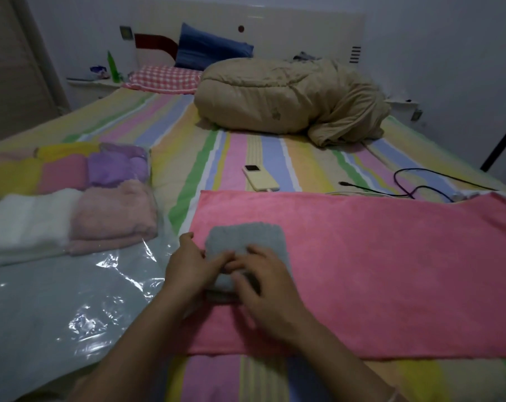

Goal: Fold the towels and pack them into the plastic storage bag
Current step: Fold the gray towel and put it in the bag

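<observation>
1. My left hand [188, 265] and right hand [264, 288] meet at the lower middle of the frame on a small folded grey towel [246, 236].
2. The left fingers [219, 258] curl over the grey towel's left edge and grip it, with the thumb sticking up beside it.
3. The right fingers [254, 252] are bent over the top of the near part of the towel. The blur does not let me tell whether they pinch a fold or only press on it.
4. The grey towel lies on the left end of a pink towel [376, 256], which is spread flat across the right half of the frame on the striped bed [246, 152].
5. The plastic storage bag [57, 300] lies flat at the lower left, just beside the pink towel. At its far end are folded towels: yellow [11, 175], rose [63, 175], purple [115, 166], white [22, 216] and pale pink [112, 213].
6. Above the pink towel rest a phone [260, 178] and, to the right, a black cable [414, 184].
7. A beige quilt [275, 97] sits bundled at the upper middle.
</observation>
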`<action>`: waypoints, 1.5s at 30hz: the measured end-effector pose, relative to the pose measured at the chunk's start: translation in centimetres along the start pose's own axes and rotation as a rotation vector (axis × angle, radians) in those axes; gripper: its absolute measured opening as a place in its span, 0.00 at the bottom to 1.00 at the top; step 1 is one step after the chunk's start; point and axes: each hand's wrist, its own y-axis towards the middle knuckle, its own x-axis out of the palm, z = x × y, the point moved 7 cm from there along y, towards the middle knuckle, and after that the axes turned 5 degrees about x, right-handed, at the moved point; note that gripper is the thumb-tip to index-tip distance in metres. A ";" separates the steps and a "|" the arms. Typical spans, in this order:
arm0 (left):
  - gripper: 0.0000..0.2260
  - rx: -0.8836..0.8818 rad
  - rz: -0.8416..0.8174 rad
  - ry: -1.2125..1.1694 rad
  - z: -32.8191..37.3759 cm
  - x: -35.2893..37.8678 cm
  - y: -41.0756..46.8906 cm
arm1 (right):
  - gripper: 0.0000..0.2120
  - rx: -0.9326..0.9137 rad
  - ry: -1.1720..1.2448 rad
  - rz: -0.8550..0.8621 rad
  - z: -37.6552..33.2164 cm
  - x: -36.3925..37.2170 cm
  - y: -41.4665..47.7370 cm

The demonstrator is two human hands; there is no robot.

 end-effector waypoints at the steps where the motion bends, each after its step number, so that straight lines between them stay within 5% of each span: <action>1: 0.48 -0.010 -0.037 0.032 0.2 0.2 0.3 | 0.17 0.078 0.018 0.155 0.9 -1.8 0.1; 3: 0.48 -0.053 -0.084 0.087 0.3 0.0 0.9 | 0.18 0.322 -0.049 0.315 3.6 -4.5 0.0; 6: 0.40 -0.102 -0.126 0.104 0.7 -0.2 0.7 | 0.36 0.720 0.030 0.028 7.0 -3.7 -0.3; 8: 0.29 -0.129 -0.144 -0.112 0.7 0.2 0.4 | 0.40 0.769 0.114 -0.067 6.9 -2.9 -0.1; 11: 0.16 -0.233 -0.217 -0.541 0.8 1.0 -0.9 | 0.33 0.757 0.300 -0.023 6.0 -2.2 0.2; 16: 0.11 -0.263 -0.262 -0.801 1.2 -1.2 -3.7 | 0.26 0.676 0.653 -0.048 3.6 -0.7 -0.6; 21: 0.13 -0.136 -0.154 -0.750 -0.1 -5.4 -6.7 | 0.12 0.232 0.148 -0.013 -1.5 -0.1 -2.1; 25: 0.15 0.114 -0.056 -0.563 0.2 -8.7 -9.0 | 0.09 0.146 -0.257 -0.009 -7.3 1.2 -3.4; 27: 0.07 0.155 -0.135 -0.616 1.1 -9.5 -10.7 | 0.17 0.170 -0.228 -0.046 -9.9 2.3 -4.0; 31: 0.26 0.006 -0.479 -0.874 0.7 -11.0 -12.7 | 0.43 0.232 -0.128 -0.048 -12.1 4.4 -4.5; 33: 0.26 -0.004 -0.506 -0.886 -1.0 -13.0 -12.7 | 0.38 0.243 -0.138 0.032 -12.4 4.9 -4.6; 36: 0.09 0.233 -0.198 -0.486 -5.4 -16.5 -12.4 | 0.17 0.278 -0.037 0.039 -12.3 5.7 -5.0; 39: 0.18 0.555 0.087 0.473 -9.9 -18.3 -12.4 | 0.17 0.276 0.008 0.021 -12.2 5.9 -5.1; 45: 0.22 0.662 0.220 0.607 -12.5 -20.2 -12.5 | 0.23 0.184 0.080 0.019 -13.0 5.8 -5.8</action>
